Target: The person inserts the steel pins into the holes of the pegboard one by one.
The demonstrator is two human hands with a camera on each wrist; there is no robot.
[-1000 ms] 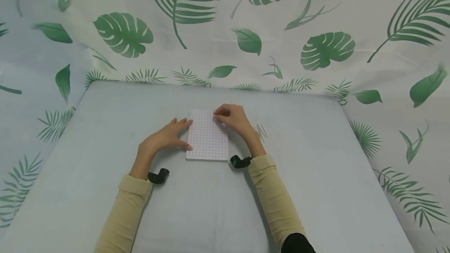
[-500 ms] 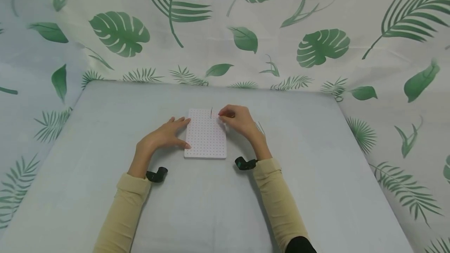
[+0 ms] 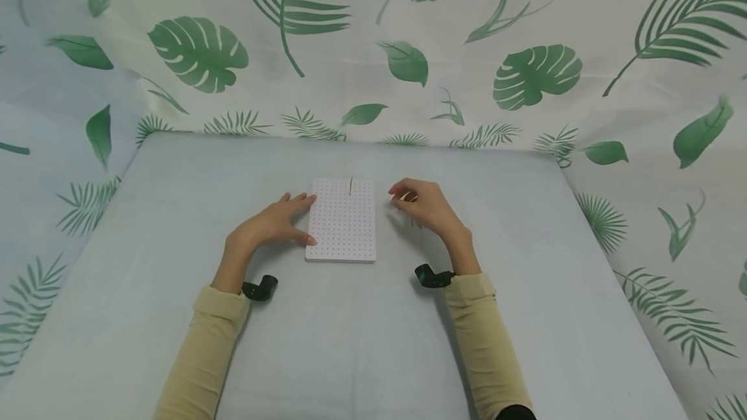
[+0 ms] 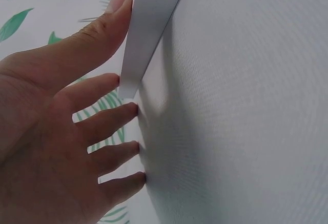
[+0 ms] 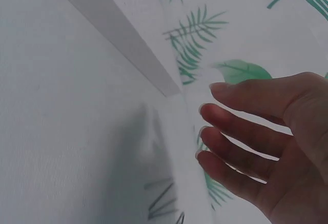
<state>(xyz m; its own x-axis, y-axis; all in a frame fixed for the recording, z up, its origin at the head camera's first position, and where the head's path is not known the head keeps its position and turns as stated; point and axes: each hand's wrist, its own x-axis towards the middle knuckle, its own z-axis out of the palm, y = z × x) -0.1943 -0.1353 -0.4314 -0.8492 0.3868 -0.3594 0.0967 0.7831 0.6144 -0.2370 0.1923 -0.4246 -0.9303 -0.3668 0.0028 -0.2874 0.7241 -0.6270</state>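
Note:
A white board [image 3: 341, 229] with a grid of small holes lies on the table in the head view. One thin dark pin-like stick [image 3: 351, 186] stands upright near its far end. My left hand [image 3: 271, 222] rests against the board's left side, thumb and index finger touching the edge, fingers spread; the left wrist view shows the board's side wall [image 4: 148, 34] by the thumb. To the right of the board and apart from it, my right hand [image 3: 428, 206] hovers with loosely bent fingers, nothing visible in them. Below it, several thin sticks [image 5: 160, 199] lie on the table in the right wrist view.
A white-covered table [image 3: 327, 342] spreads around the board. Behind it hangs a white cloth [image 3: 350, 63] printed with green leaves. Small black cameras sit on both wrists, the left camera [image 3: 260, 288] and the right camera [image 3: 433, 276].
My right hand has let go of the thin stick, which now stands in the board, and moved right, over the loose sticks. My left hand has stayed at the board's edge.

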